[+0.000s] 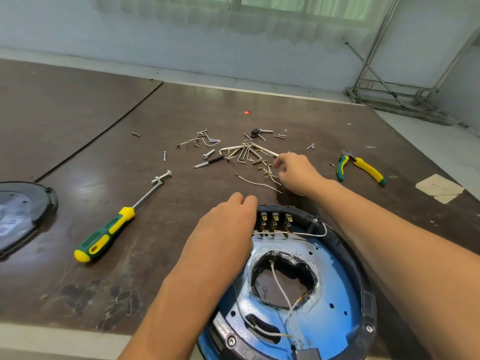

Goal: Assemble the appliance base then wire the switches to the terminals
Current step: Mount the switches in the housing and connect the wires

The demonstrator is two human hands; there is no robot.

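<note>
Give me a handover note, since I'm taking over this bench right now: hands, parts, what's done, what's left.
Left hand: grips the appliance base at its far rim, beside the switches.
Right hand: out on the table, fingers curled on a loose white wire by the hardware pile.
Done: three switches sit in the base; one jumper wire runs along their lower terminals.
Still to do: upper switch terminals look bare; the white leads in the centre opening hang unconnected.
Tools: screwdriver on the left, pliers on the right.
</note>
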